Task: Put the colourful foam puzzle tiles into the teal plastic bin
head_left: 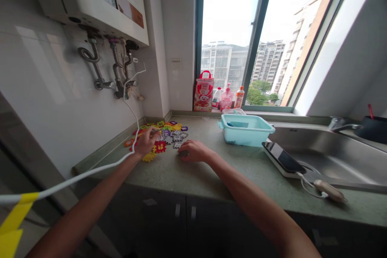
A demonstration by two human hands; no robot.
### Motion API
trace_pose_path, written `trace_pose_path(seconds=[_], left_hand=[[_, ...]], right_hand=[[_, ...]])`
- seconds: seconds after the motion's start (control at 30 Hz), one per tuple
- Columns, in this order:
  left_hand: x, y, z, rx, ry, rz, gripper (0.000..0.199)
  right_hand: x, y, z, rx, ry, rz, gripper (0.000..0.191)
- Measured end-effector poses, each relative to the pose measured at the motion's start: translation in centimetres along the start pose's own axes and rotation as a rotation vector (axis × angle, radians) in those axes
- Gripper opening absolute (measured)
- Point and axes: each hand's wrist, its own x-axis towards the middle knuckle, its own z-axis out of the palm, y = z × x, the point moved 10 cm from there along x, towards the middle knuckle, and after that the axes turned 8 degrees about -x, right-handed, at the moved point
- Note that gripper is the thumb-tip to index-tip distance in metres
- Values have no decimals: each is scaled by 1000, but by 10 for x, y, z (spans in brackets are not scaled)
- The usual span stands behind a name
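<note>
Several colourful flat pieces with notched edges lie in a pile on the counter, among them a red piece [160,146], a yellow piece [149,157] and grey pieces [177,138]. Over the left part of the pile is my left hand [146,142], its fingers bent towards the pieces; whether it grips one is hidden. My right hand [193,151] rests on the counter just right of the pile, fingers curled round a small dark grey item that I cannot make out clearly.
A light blue plastic tub [246,130] stands right of my hands, beside a steel sink [329,153]. At the sink's edge lies a phone [284,159] with a cable. A white hose [99,168] crosses above my left forearm. Bottles [226,98] line the windowsill.
</note>
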Motion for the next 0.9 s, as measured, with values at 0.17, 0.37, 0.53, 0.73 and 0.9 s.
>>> trace_pose_path(seconds=[0.17,0.37,0.53,0.73,0.9], left_hand=[[24,25,128,-260,-473,-93,39],[19,53,189,-4,-635,273,33],[-24,69,211,238,-866,611,41],[-50,101,207,255,-909,777,52],[-88,131,203,32,-1050,899,45]], right_hand=[[-44,108,-17,-225,-80,521,54],[-67,152,-6,-234,-130,625,36],[-61,158,6,-204,-84,572,30],[-59,153,-9,-171,-50,551,44],[-55,123,-48,8,152,431,59]])
